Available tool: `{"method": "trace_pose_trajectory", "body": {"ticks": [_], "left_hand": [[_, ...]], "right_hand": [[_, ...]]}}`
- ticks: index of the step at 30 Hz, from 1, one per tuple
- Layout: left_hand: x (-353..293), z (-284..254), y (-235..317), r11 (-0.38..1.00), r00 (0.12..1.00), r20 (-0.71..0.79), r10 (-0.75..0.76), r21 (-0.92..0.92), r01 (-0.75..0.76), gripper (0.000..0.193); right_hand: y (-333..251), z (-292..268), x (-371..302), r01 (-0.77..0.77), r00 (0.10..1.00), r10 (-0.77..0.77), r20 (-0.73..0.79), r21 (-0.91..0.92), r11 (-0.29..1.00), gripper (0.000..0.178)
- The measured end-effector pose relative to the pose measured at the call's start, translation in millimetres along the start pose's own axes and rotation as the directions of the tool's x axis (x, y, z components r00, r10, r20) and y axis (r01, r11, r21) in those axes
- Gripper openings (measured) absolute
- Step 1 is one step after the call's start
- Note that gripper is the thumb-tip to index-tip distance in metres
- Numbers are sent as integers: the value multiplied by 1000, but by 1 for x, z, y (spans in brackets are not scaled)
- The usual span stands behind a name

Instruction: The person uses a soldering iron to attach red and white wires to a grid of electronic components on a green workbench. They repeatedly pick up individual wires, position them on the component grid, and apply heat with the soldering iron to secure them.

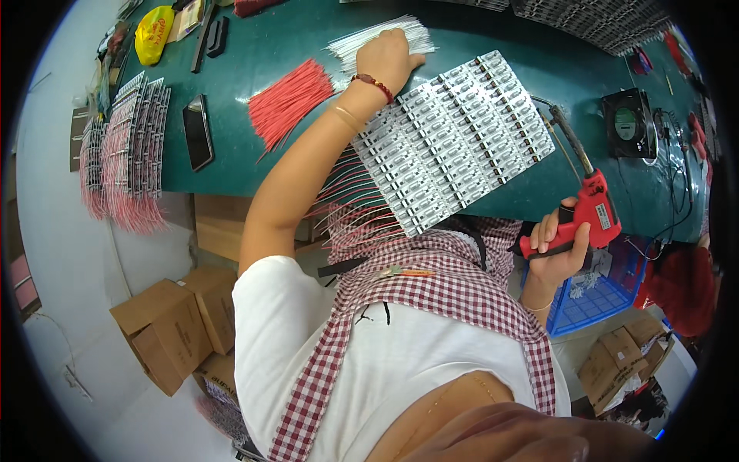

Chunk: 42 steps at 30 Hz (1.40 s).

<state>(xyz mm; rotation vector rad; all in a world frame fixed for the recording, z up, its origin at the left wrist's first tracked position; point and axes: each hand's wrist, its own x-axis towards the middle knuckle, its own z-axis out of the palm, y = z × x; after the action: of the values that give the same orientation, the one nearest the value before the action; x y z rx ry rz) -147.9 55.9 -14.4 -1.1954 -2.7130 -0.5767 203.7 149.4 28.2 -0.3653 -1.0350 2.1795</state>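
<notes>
Left hand on white wires, right hand holding a soldering gun.

The left hand's (387, 58) fingers curl down onto a bundle of white wires (362, 40) near the desk's (254, 162) far edge, arm stretched forward, wrist bent, a bead bracelet on it. The right hand (560, 245) is closed around the red soldering gun (589, 208), off the near edge, tip slanting up over the desk. Between them a panel of white strips (454, 142) lies tilted, red wires trailing over the near edge. Loose red wires (289, 104) lie left of the arm.
</notes>
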Motion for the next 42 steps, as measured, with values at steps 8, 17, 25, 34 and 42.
{"method": "trace_pose_trajectory", "body": {"ticks": [8, 17, 25, 34, 42], "left_hand": [[11, 13, -10, 987, 976, -152, 153, 77, -143, 21], [15, -23, -10, 995, 958, -276, 72, -50, -89, 21], [-1, 9, -4, 968, 980, 108, 167, 169, -183, 17], [10, 7, -7, 975, 992, 27, 123, 183, -126, 13], [8, -64, 7, 973, 970, -198, 141, -153, -173, 2]], "right_hand": [[1, -6, -3, 27, 997, -29, -66, -29, 999, 47], [6, -6, 1, 33, 999, -33, -27, -5, 999, 47], [-3, -5, 4, -41, 983, 40, -177, -2, 999, 40], [-14, -7, 7, -21, 980, 22, -200, 4, 1000, 34], [-15, -5, 5, -7, 976, 3, -216, -14, 1000, 34]]}}
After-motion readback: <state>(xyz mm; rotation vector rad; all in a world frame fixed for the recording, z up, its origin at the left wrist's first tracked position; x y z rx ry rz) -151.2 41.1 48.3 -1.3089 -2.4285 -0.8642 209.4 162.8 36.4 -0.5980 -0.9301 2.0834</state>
